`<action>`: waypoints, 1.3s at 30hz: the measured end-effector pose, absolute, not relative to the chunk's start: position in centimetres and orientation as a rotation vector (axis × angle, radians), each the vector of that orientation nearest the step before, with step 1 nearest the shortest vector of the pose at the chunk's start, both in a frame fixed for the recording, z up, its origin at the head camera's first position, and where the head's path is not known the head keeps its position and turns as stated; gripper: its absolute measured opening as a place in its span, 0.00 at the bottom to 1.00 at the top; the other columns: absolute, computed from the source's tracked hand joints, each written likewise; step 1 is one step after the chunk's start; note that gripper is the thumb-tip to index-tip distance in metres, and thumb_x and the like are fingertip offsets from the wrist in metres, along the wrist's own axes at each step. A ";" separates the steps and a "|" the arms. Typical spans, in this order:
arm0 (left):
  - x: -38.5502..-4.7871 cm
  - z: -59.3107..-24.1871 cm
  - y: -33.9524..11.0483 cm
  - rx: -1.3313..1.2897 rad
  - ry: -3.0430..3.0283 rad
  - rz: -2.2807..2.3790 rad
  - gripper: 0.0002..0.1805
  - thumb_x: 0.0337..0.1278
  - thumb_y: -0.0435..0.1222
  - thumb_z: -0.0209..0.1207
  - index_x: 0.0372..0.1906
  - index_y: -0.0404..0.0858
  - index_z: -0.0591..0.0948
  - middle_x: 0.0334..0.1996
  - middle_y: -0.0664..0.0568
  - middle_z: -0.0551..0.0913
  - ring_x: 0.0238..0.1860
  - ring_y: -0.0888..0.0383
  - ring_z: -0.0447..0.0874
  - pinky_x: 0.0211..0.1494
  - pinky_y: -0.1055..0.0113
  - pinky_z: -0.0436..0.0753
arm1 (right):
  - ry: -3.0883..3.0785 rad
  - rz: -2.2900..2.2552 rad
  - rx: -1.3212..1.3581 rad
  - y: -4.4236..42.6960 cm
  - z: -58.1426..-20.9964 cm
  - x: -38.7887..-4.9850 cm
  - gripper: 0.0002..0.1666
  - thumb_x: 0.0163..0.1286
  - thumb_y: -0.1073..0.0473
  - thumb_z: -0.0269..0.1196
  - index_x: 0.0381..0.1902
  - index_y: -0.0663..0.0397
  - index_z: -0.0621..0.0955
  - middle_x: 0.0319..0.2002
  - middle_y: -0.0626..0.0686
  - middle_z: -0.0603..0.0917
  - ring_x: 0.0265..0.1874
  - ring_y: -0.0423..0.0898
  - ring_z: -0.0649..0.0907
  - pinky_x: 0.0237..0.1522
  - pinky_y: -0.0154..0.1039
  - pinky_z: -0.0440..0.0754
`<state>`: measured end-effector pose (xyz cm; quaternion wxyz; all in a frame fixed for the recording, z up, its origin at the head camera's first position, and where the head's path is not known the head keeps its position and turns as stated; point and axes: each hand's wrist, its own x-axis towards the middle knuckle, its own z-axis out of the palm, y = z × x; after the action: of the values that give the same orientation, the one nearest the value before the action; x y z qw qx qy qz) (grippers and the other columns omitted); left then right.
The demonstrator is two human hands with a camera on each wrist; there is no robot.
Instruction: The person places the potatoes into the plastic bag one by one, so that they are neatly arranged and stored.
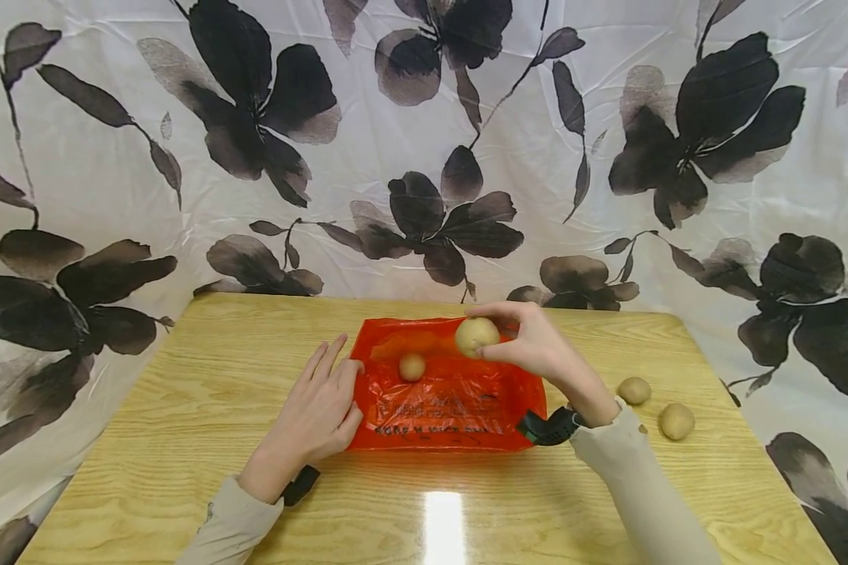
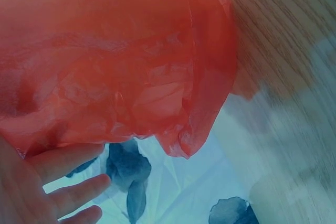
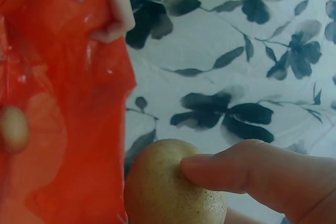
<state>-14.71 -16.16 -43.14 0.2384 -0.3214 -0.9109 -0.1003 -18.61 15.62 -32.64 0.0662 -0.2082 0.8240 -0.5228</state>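
A red plastic bag [image 1: 431, 408] lies flat on the wooden table, with one potato [image 1: 411, 367] on or in it; which of the two, I cannot tell. My right hand [image 1: 537, 341] pinches a larger potato [image 1: 477, 337] between thumb and fingers over the bag's far right part. That held potato [image 3: 173, 187] fills the lower middle of the right wrist view. At the bag's left edge, my left hand [image 1: 321, 404] grips the plastic with thumb and index finger, the other fingers extended. In the left wrist view the left hand's fingers [image 2: 79, 192] reach past the red bag [image 2: 115, 66].
Two more potatoes lie to the right of the bag, one farther back [image 1: 634, 390] and one nearer [image 1: 676, 421], beside my right forearm. A floral cloth [image 1: 424, 157] hangs behind the wooden table [image 1: 205, 377].
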 end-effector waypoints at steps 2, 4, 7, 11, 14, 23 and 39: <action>-14.7 -43.1 -16.1 -0.879 -2.498 -0.277 0.18 0.46 0.36 0.46 0.43 0.31 0.73 0.40 0.41 0.79 0.72 0.35 0.59 0.74 0.43 0.56 | 2.474 -1.555 -0.631 15.5 -32.7 -18.8 0.30 0.52 0.71 0.69 0.57 0.65 0.81 0.56 0.61 0.80 0.46 0.54 0.84 0.48 0.45 0.82; -14.6 -43.1 -16.1 -0.879 -2.497 -0.280 0.18 0.46 0.36 0.46 0.43 0.31 0.73 0.39 0.41 0.79 0.72 0.35 0.59 0.74 0.43 0.56 | 2.469 -1.529 -0.630 15.3 -32.7 -18.8 0.30 0.52 0.71 0.69 0.56 0.65 0.81 0.55 0.61 0.81 0.46 0.54 0.83 0.49 0.46 0.81; -14.6 -43.0 -16.1 -0.878 -2.495 -0.283 0.18 0.46 0.36 0.46 0.43 0.31 0.73 0.39 0.41 0.79 0.71 0.35 0.59 0.74 0.43 0.56 | 2.462 -1.490 -0.645 15.1 -32.8 -18.8 0.29 0.52 0.70 0.69 0.55 0.65 0.81 0.54 0.60 0.81 0.46 0.53 0.83 0.49 0.47 0.81; -14.6 -43.0 -16.1 -0.879 -2.494 -0.285 0.18 0.46 0.36 0.46 0.43 0.31 0.73 0.39 0.42 0.79 0.71 0.34 0.60 0.74 0.43 0.56 | 2.467 -1.435 -0.683 14.7 -33.2 -18.8 0.27 0.51 0.68 0.71 0.53 0.66 0.82 0.50 0.59 0.83 0.43 0.51 0.82 0.46 0.45 0.81; -14.6 -43.0 -16.1 -0.880 -2.494 -0.287 0.18 0.46 0.36 0.46 0.43 0.30 0.73 0.39 0.42 0.79 0.71 0.34 0.60 0.74 0.42 0.56 | 2.468 -1.385 -0.689 14.3 -33.4 -18.9 0.27 0.51 0.68 0.71 0.52 0.65 0.83 0.47 0.57 0.84 0.41 0.50 0.81 0.43 0.42 0.81; -14.6 -43.0 -16.1 -0.879 -2.492 -0.285 0.18 0.45 0.36 0.46 0.42 0.30 0.73 0.41 0.41 0.79 0.71 0.34 0.61 0.74 0.43 0.56 | 2.450 -1.231 -0.605 13.1 -34.0 -19.3 0.26 0.52 0.68 0.70 0.52 0.61 0.83 0.46 0.53 0.85 0.36 0.48 0.81 0.38 0.38 0.80; -14.6 -43.1 -16.1 -0.877 -2.491 -0.282 0.18 0.46 0.36 0.46 0.42 0.30 0.73 0.39 0.41 0.80 0.71 0.35 0.59 0.74 0.42 0.56 | 2.498 -1.074 -0.494 11.1 -35.7 -21.4 0.26 0.49 0.71 0.69 0.50 0.62 0.83 0.42 0.52 0.85 0.35 0.46 0.79 0.36 0.36 0.78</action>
<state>-14.65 -16.09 -43.08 0.2406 -0.3207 -0.9103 -0.1029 -21.36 11.07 -35.73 0.1877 -0.1754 0.8878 -0.3818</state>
